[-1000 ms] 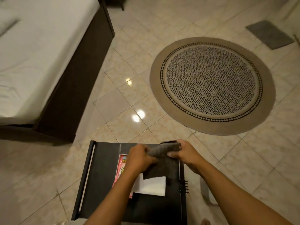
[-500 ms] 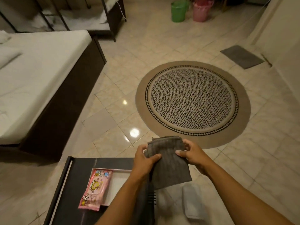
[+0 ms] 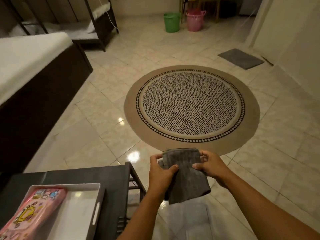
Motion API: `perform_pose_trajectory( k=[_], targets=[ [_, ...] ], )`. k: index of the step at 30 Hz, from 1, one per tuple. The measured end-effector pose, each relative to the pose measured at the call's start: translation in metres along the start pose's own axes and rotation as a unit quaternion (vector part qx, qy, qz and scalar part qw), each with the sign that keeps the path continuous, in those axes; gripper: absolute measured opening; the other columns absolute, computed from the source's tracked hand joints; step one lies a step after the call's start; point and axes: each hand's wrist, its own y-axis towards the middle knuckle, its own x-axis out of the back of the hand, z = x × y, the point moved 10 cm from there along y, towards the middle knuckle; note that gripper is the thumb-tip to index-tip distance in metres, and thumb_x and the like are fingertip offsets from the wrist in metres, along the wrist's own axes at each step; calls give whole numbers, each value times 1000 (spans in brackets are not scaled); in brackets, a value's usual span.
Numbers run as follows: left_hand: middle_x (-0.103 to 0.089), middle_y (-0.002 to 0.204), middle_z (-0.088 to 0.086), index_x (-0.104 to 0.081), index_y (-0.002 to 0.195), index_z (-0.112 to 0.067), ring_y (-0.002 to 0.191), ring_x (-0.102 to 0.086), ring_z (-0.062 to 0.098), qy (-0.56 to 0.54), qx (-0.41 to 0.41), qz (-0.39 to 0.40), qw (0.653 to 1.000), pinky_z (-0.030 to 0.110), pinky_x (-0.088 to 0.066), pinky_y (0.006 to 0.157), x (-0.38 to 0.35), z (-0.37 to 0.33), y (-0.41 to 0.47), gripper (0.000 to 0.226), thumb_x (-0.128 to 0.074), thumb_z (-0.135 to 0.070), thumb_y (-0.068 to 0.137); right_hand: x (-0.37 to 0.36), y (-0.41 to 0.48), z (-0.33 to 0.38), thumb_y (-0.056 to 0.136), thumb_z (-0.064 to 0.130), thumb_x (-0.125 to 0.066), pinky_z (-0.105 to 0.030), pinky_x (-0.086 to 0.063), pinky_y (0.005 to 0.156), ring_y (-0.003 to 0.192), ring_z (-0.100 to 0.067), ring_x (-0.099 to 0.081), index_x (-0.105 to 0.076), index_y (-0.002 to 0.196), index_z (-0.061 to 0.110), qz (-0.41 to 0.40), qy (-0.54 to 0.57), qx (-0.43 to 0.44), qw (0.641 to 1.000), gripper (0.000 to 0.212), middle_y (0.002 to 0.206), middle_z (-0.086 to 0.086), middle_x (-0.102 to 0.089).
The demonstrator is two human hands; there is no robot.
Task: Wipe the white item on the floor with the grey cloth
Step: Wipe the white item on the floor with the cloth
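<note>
I hold the folded grey cloth (image 3: 183, 174) in front of me with both hands, above the floor. My left hand (image 3: 160, 172) grips its left edge and my right hand (image 3: 210, 164) pinches its right edge. The cloth hangs down from the two grips. Under the cloth, at the bottom of the view, a pale white item (image 3: 188, 217) lies on the tiled floor, blurred and partly hidden by my arms.
A dark side table (image 3: 110, 177) stands at lower left, carrying a white tray (image 3: 81, 205) with a pink wipes pack (image 3: 32, 210). A round patterned rug (image 3: 191, 106) lies ahead. A bed (image 3: 29, 54) is at left. Green (image 3: 171, 22) and pink (image 3: 195, 20) buckets and a grey mat (image 3: 241, 58) are farther off.
My view has lifted and swung right, so the table has slid to the left. Both hands carried the cloth off the table top and spread it over the floor beside it.
</note>
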Motion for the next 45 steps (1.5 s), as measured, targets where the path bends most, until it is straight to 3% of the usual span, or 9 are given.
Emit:
perform_pose_trajectory(
  k=[7, 13, 16, 19, 24, 30, 34, 40, 45],
  targets=[
    [-56, 110, -11, -17, 148, -55, 105, -58, 15, 36, -131, 10, 991, 44, -53, 95, -14, 62, 34, 94, -66, 0, 90, -17, 43, -76, 83, 0, -74, -46, -61, 81, 94, -28, -71, -66, 98, 20, -45, 8, 44, 998, 26, 101, -12, -74],
    [-66, 116, -5, -69, 117, -27, 110, -62, 16, 106, -184, -16, 977, 20, -51, 82, -12, 93, -2, 34, -63, -4, 95, -20, -1, -102, 79, -1, -76, -41, -60, 74, 87, -27, -70, -65, 106, 12, -68, 5, 85, 994, 32, 94, -14, -72],
    [-66, 110, -4, -75, 109, -17, 103, -62, 15, 140, -174, -15, 975, 22, -51, 81, -9, 104, -43, 19, -63, -10, 96, -22, -42, -112, 81, -6, -72, -37, -60, 66, 84, -26, -69, -62, 112, 5, -60, -4, 82, 995, 34, 103, -21, -70],
    [-67, 111, 0, -75, 111, -14, 98, -61, 15, 155, -180, -22, 971, 31, -55, 86, -2, 105, -86, 19, -66, -11, 95, -27, -89, -116, 82, -14, -64, -37, -60, 65, 86, -28, -67, -60, 113, 2, -50, -18, 90, 995, 35, 109, -24, -67],
    [-68, 113, 5, -69, 116, -9, 103, -64, 21, 171, -176, 7, 969, 34, -57, 89, -9, 125, -135, 37, -81, -12, 81, -28, -149, -131, 79, -18, -61, -43, -62, 69, 81, -29, -67, -60, 111, 5, -82, -61, 106, 989, 39, 89, -15, -65],
    [-63, 111, 0, -63, 114, -13, 108, -60, 19, 188, -164, 14, 968, 31, -53, 90, -37, 173, -168, 40, -81, -7, 80, -15, -184, -186, 76, -11, -67, -47, -64, 73, 86, -31, -71, -63, 110, 10, -104, -96, 89, 986, 40, 91, -17, -71],
    [-63, 113, 1, -58, 101, -22, 108, -61, 18, 201, -160, 3, 966, 32, -55, 91, -44, 187, -172, 35, -81, -7, 80, -12, -184, -200, 75, -9, -68, -43, -64, 70, 82, -29, -72, -64, 107, 10, -90, -106, 92, 986, 38, 87, -17, -72],
    [-56, 117, -1, -52, 100, -27, 100, -58, 12, 208, -164, -14, 964, 18, -50, 69, -42, 197, -145, 37, -76, -4, 83, -24, -151, -211, 78, -6, -70, -46, -63, 77, 81, -27, -73, -62, 110, 10, -71, -110, 94, 987, 36, 87, -14, -71],
    [-52, 123, -2, -58, 106, -26, 109, -55, 14, 213, -145, 3, 966, 25, -54, 84, -41, 233, -94, 34, -76, -7, 84, -34, -101, -254, 90, 9, -64, -36, -58, 78, 84, -23, -66, -58, 121, 11, -82, -94, 51, 991, 32, 99, -11, -66]
  ],
)
